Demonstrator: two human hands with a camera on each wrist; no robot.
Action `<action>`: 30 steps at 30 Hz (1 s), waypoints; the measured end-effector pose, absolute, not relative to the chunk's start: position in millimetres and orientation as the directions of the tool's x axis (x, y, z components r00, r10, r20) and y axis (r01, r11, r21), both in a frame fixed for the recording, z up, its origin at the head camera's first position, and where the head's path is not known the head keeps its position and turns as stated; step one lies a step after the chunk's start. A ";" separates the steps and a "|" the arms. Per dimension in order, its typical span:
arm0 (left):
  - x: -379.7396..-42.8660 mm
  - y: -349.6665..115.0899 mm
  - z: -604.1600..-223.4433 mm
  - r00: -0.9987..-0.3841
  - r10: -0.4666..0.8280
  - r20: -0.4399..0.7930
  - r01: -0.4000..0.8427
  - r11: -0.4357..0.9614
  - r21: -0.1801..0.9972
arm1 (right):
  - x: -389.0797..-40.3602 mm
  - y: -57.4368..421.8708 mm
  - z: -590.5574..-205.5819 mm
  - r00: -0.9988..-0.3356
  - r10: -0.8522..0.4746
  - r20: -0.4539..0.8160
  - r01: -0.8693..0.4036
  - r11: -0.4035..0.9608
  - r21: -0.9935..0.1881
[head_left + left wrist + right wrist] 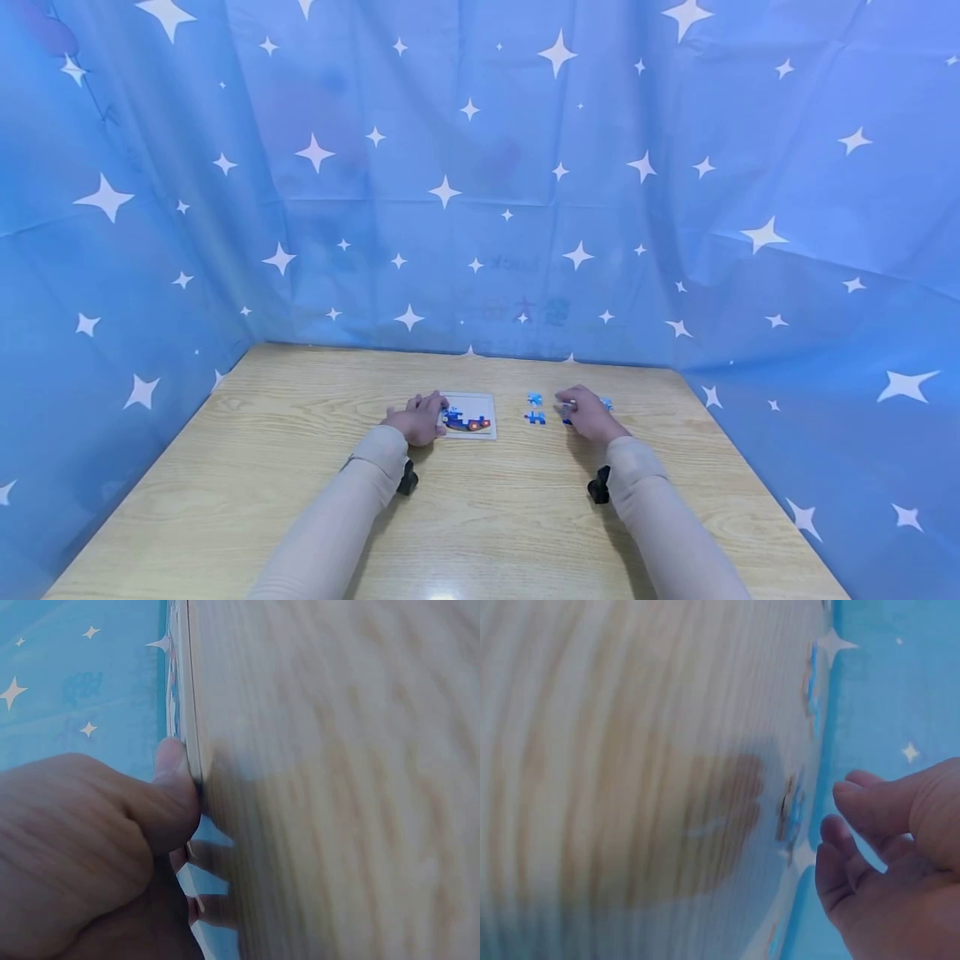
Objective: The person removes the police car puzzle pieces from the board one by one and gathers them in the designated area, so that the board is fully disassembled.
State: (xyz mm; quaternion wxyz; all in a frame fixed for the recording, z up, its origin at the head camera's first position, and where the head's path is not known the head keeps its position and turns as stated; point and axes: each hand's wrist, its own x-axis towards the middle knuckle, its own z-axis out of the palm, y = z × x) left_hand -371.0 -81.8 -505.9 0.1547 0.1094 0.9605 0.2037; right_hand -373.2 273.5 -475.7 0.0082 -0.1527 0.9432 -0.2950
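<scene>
A light-framed puzzle tray (481,403) lies flat on the wooden table, partly filled with pieces that show a dark blue and red picture. At its left side, my left hand (422,418) holds the frame. In the left wrist view the thumb (171,761) lies against the rim, and part of the other fingers is hidden. To the right, my right hand (592,414) is over loose puzzle pieces, its fingers (836,862) bent loosely. No piece shows between them. Two blue pieces, an upper one (534,399) and a lower one (536,417), lie left of this hand.
Another blue piece (607,403) shows just past the right hand, and a dark blue one (567,415) is partly covered by it. The pale wooden table (495,517) reaches back to a blue curtain (480,167) with white stars.
</scene>
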 end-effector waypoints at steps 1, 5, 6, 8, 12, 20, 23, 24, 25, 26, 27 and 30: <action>-371.3 -82.0 -505.8 -0.929 0.270 -0.254 0.144 0.893 0.426 | -373.4 270.9 -474.5 -0.955 -0.290 0.068 -0.276 0.776 -0.567; -372.0 -81.7 -504.2 -0.932 0.252 -0.261 0.119 0.892 0.437 | -376.5 260.2 -472.1 -0.956 -0.287 0.058 -0.269 0.780 -0.565; -373.1 -81.6 -504.9 -0.934 0.245 -0.261 0.112 0.892 0.439 | -377.5 257.2 -471.7 -0.954 -0.293 0.064 -0.278 0.782 -0.557; -374.2 -81.3 -505.1 -0.937 0.233 -0.262 0.099 0.892 0.441 | -378.5 249.8 -470.6 -0.951 -0.299 0.076 -0.290 0.784 -0.549; -376.1 -80.8 -506.9 -0.941 0.222 -0.254 0.092 0.892 0.442 | -379.1 233.8 -469.8 -0.951 -0.301 0.070 -0.286 0.772 -0.568; -377.3 -80.3 -508.0 -0.943 0.227 -0.245 0.091 0.880 0.466 | -378.0 201.2 -464.2 -0.944 -0.324 0.066 -0.297 0.746 -0.596; -377.9 -80.4 -508.3 -0.943 0.223 -0.247 0.085 0.880 0.467 | -379.9 190.4 -464.0 -0.938 -0.341 0.063 -0.307 0.732 -0.608; -377.9 -80.5 -508.2 -0.943 0.221 -0.249 0.083 0.881 0.466 | -380.6 186.7 -464.1 -0.936 -0.347 0.062 -0.310 0.726 -0.614; -378.0 -80.4 -508.2 -0.943 0.220 -0.251 0.081 0.881 0.466 | -381.8 183.3 -464.8 -0.932 -0.356 0.063 -0.317 0.721 -0.616; -378.0 -80.4 -508.0 -0.942 0.219 -0.253 0.080 0.882 0.464 | -382.8 180.0 -465.6 -0.929 -0.364 0.063 -0.322 0.715 -0.620; -377.8 -80.4 -507.8 -0.942 0.218 -0.256 0.079 0.883 0.462 | -383.8 176.6 -466.3 -0.926 -0.372 0.064 -0.329 0.711 -0.621; -376.6 -80.1 -506.6 -0.943 0.217 -0.254 0.082 0.888 0.453 | -386.3 166.6 -468.5 -0.917 -0.392 0.071 -0.349 0.704 -0.619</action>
